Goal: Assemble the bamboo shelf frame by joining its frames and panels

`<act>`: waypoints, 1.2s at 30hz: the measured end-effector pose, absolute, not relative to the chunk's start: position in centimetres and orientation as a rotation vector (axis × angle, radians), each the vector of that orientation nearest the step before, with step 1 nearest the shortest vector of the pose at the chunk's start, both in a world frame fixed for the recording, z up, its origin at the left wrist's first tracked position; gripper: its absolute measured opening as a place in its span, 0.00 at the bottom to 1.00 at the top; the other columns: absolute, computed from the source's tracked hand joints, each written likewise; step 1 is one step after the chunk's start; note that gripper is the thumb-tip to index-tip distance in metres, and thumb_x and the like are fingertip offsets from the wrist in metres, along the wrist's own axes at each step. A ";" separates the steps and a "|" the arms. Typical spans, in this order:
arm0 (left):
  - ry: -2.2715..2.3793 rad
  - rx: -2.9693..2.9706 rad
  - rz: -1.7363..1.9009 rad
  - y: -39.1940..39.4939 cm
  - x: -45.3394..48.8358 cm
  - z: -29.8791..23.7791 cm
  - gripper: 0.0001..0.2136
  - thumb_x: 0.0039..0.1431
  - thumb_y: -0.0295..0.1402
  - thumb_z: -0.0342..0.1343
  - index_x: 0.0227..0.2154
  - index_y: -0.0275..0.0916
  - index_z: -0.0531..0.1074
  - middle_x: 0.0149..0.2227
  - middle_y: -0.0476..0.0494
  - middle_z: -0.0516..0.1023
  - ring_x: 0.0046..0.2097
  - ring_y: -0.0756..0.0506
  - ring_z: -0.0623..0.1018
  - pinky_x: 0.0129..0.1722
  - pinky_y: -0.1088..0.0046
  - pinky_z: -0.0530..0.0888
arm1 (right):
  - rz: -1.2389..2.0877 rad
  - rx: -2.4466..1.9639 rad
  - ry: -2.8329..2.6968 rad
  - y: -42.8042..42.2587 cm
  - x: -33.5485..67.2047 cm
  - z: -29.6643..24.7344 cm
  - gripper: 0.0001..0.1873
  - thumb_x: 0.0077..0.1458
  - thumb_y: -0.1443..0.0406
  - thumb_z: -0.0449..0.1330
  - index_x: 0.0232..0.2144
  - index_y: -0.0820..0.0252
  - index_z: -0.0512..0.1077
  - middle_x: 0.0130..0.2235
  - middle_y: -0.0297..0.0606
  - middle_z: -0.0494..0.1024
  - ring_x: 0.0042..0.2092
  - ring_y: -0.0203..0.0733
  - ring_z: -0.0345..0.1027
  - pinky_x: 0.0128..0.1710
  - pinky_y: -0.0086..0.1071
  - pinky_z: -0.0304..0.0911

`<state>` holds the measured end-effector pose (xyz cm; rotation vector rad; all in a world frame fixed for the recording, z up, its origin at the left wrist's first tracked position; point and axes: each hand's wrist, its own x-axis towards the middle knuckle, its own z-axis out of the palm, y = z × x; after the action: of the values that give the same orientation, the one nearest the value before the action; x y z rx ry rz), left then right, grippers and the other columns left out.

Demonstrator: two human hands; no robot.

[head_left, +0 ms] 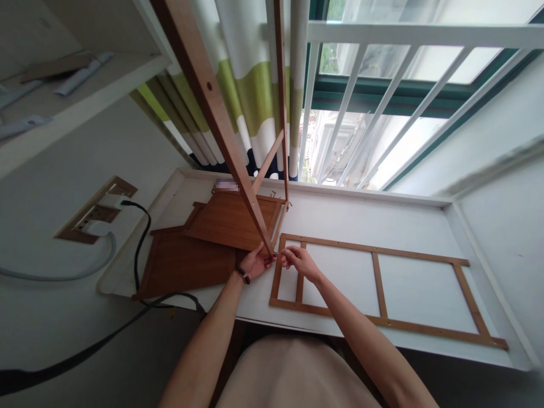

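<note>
My left hand (255, 264) is closed around the lower end of a brown wooden frame (232, 150) that stands tilted upright above the white surface. My right hand (300, 262) pinches something small and thin close to that same end; its kind is too small to make out. Under and beside my right hand lies a flat ladder-like wooden frame (379, 283) with crossbars. Left of the upright frame, brown wooden panels (232, 218) overlap on the surface. The upright frame has a second leg (281, 102) farther back, joined by a crosspiece.
The white ledge (340, 218) has a raised rim along the window. At the left wall, a socket (100, 211) holds plugs with cables, and a black cable (144, 243) runs over the ledge. Curtains (255, 96) and a white railing (382, 85) stand behind. A shelf (97, 85) juts in upper left.
</note>
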<state>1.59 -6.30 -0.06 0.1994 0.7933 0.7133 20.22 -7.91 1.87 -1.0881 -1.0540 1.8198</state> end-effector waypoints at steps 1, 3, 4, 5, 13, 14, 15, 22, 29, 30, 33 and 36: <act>0.794 0.198 0.722 -6.3 1.6 -0.1 0.19 0.58 0.42 0.45 0.35 0.31 0.73 0.31 0.35 0.77 0.30 0.47 0.74 0.27 0.73 0.64 | 1.837 -1.085 -0.993 -8.0 20.1 1.8 0.17 0.48 0.54 0.57 0.32 0.62 0.65 0.25 0.34 0.72 0.24 0.32 0.67 0.24 0.28 0.62; 0.796 0.195 0.738 -6.3 1.7 -0.1 0.18 0.58 0.42 0.46 0.36 0.31 0.73 0.30 0.36 0.76 0.29 0.47 0.74 0.27 0.74 0.63 | 1.844 -1.086 -0.896 -8.2 19.8 1.7 0.17 0.47 0.54 0.58 0.33 0.60 0.62 0.25 0.33 0.73 0.24 0.33 0.67 0.25 0.28 0.62; 0.797 0.195 0.746 -6.4 1.8 -0.1 0.18 0.58 0.42 0.46 0.36 0.31 0.73 0.30 0.36 0.76 0.29 0.47 0.73 0.26 0.74 0.63 | 1.837 -1.087 -0.869 -8.3 19.8 1.7 0.18 0.46 0.54 0.59 0.33 0.60 0.61 0.25 0.33 0.74 0.24 0.34 0.68 0.25 0.28 0.62; 0.798 0.195 0.755 -6.4 1.8 -0.1 0.18 0.58 0.42 0.46 0.36 0.31 0.72 0.30 0.37 0.76 0.29 0.48 0.73 0.25 0.74 0.63 | 1.826 -1.092 -0.861 -8.4 19.7 1.6 0.18 0.46 0.54 0.59 0.33 0.59 0.60 0.25 0.33 0.74 0.25 0.34 0.68 0.24 0.29 0.62; 0.915 0.275 0.795 -6.9 2.5 0.1 0.24 0.56 0.47 0.45 0.44 0.31 0.70 0.28 0.38 0.76 0.21 0.51 0.68 0.19 0.76 0.57 | 1.613 -1.273 -1.118 -8.6 20.1 1.0 0.19 0.44 0.56 0.60 0.37 0.62 0.67 0.28 0.38 0.76 0.28 0.37 0.70 0.31 0.33 0.66; 0.943 0.294 0.804 -7.0 2.6 0.2 0.25 0.55 0.48 0.45 0.45 0.31 0.69 0.27 0.39 0.76 0.20 0.52 0.67 0.18 0.76 0.56 | 1.616 -1.261 -1.166 -8.7 20.2 1.0 0.20 0.44 0.56 0.60 0.38 0.62 0.68 0.29 0.38 0.77 0.29 0.37 0.70 0.34 0.34 0.67; 0.968 0.314 0.813 -7.1 2.7 0.2 0.26 0.55 0.49 0.45 0.45 0.30 0.70 0.26 0.39 0.76 0.20 0.52 0.66 0.18 0.76 0.55 | 1.611 -1.253 -1.214 -8.7 20.4 1.0 0.20 0.45 0.56 0.60 0.39 0.62 0.68 0.30 0.38 0.77 0.29 0.37 0.70 0.36 0.35 0.67; 1.096 0.396 0.816 -7.3 3.1 0.5 0.29 0.54 0.50 0.43 0.34 0.25 0.74 0.23 0.37 0.75 0.19 0.52 0.65 0.19 0.75 0.55 | 1.395 -1.344 -1.597 -8.9 20.9 1.1 0.17 0.52 0.54 0.53 0.38 0.58 0.71 0.25 0.35 0.76 0.25 0.35 0.68 0.29 0.30 0.65; 1.117 0.395 0.835 -7.4 3.3 0.4 0.30 0.54 0.52 0.42 0.33 0.26 0.74 0.23 0.38 0.75 0.18 0.53 0.64 0.18 0.75 0.54 | 1.759 -1.476 -1.243 -9.3 19.6 1.6 0.26 0.52 0.47 0.47 0.20 0.62 0.67 0.13 0.32 0.66 0.14 0.31 0.58 0.14 0.25 0.52; 1.114 0.394 0.839 -7.4 3.3 0.3 0.30 0.54 0.52 0.42 0.33 0.26 0.74 0.23 0.38 0.75 0.18 0.53 0.63 0.18 0.75 0.53 | 1.873 -1.478 -1.138 -9.0 19.5 1.8 0.25 0.51 0.47 0.48 0.19 0.62 0.66 0.12 0.29 0.62 0.13 0.29 0.55 0.13 0.24 0.49; 1.106 0.395 0.856 -7.4 3.2 0.1 0.29 0.54 0.52 0.42 0.33 0.26 0.74 0.23 0.38 0.74 0.18 0.53 0.63 0.18 0.75 0.53 | 2.122 -1.444 -0.944 -8.1 19.4 2.5 0.22 0.51 0.50 0.51 0.18 0.62 0.64 0.11 0.25 0.55 0.12 0.27 0.48 0.12 0.24 0.43; 1.101 0.403 0.869 -7.4 3.2 -0.1 0.28 0.55 0.51 0.42 0.31 0.27 0.74 0.22 0.39 0.74 0.18 0.53 0.63 0.18 0.75 0.54 | 2.081 -1.454 -0.985 -7.7 19.6 3.0 0.19 0.50 0.53 0.54 0.20 0.63 0.66 0.12 0.26 0.58 0.13 0.27 0.50 0.12 0.23 0.44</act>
<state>3.16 -7.44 -0.06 0.4027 1.1008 0.8688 19.60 -7.67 3.02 -1.4542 -0.9854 2.0812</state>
